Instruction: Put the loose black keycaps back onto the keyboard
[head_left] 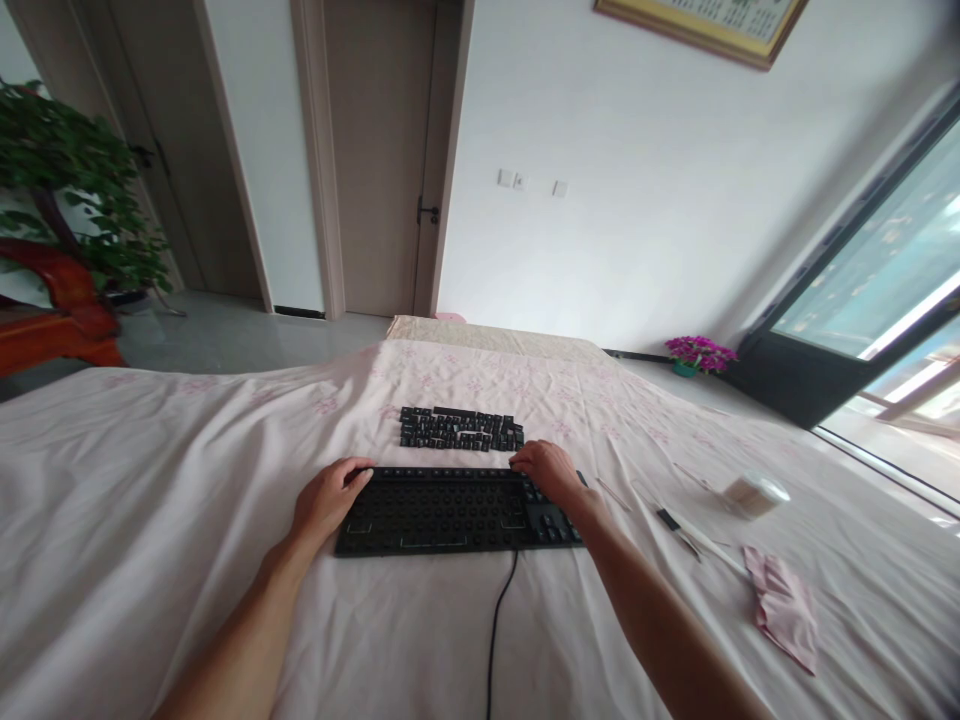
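While your left hand pinches the far left corner of the black keyboard, thumb and fingers nearly together, your right hand curls over its far edge toward the right end; whether those fingertips grip anything cannot be told. Between your hands, the keyboard lies flat on the pale pink cloth, with loose keycaps grouped just beyond its far edge.

Layout around the left fingers and right fingers.
On the sheet: keyboard on their near side; keycaps just beyond; cable nearer still; container and cloth well right of the right fingers.
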